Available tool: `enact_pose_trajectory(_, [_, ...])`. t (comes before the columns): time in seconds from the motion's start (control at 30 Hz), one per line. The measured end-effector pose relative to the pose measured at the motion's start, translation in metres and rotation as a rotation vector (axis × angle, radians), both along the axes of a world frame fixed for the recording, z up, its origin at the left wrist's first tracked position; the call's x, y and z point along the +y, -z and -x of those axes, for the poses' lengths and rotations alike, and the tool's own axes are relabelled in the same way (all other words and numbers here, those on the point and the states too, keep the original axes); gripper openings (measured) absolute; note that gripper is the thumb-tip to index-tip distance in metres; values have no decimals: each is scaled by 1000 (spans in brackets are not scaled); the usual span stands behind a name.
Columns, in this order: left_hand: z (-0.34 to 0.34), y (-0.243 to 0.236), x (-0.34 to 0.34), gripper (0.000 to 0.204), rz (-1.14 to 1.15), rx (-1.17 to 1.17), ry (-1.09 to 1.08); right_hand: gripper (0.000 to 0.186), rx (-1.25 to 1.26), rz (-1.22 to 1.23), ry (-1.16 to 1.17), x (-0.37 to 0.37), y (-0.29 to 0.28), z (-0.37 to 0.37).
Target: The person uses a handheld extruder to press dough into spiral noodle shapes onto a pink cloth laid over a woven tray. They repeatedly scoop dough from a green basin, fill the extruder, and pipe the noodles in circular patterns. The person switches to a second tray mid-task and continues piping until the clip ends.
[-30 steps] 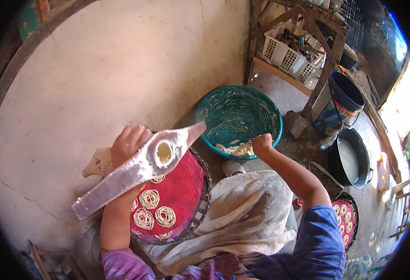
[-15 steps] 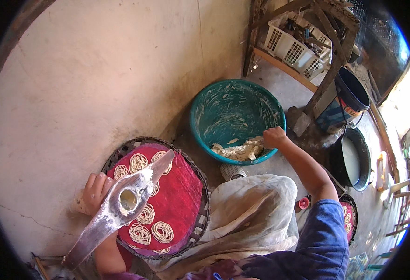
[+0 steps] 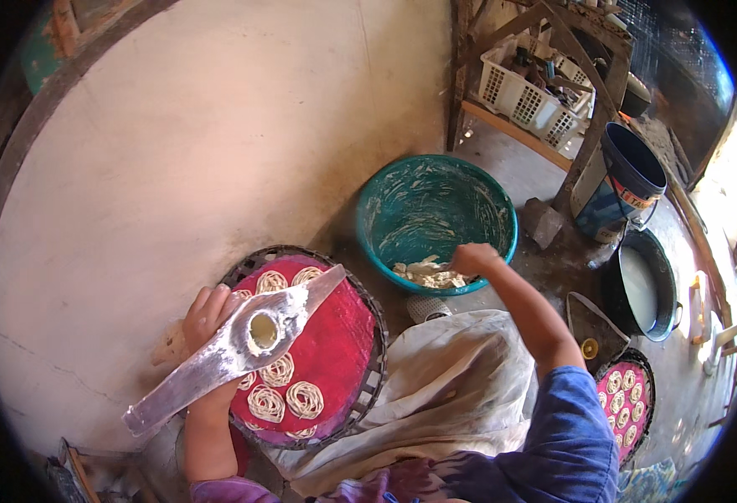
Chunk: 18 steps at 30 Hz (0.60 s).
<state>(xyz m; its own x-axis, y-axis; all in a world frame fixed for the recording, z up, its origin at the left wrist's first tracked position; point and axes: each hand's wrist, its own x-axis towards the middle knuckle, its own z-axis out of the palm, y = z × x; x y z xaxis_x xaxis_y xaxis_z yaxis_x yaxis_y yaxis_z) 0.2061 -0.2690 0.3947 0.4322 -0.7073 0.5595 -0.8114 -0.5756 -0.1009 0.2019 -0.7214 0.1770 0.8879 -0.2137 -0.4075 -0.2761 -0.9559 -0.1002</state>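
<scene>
My left hand (image 3: 207, 318) is closed on the far side of a wooden dough press (image 3: 314, 303), a long bar with a round hole in its middle and white flour or dough smears. The bar lies tilted over a round tray with a red cloth (image 3: 335, 335), where several coiled dough nests (image 3: 305, 400) rest. My right hand (image 3: 476, 258) reaches into a green basin (image 3: 415, 201), its fingers curled into the pale dough (image 3: 431, 273) at the near right side. What lies inside its fingers is partly hidden.
A second red tray (image 3: 628, 402) of dough coils lies at the right. Beyond it stand a dark tub of whitish liquid (image 3: 637, 285) and a blue bucket (image 3: 616, 197). A white crate (image 3: 528, 96) sits on a wooden rack. A wall (image 3: 176, 151) rises at the left.
The view has shifted, bringing more of the right-hand tray into sight. My right hand has moved slightly within the basin, at the dough. My left hand still grips the press over the tray.
</scene>
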Motion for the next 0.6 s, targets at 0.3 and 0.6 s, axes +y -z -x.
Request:
enact_pose_trajectory(0.3, [3,7,-12,20,135,83,-13,33,-159,-504,-219,14,-230,106])
enact_pose_trajectory(0.6, [37,-1,-26,10,162,-47,86,25,-671,191,-647,154,-286,145])
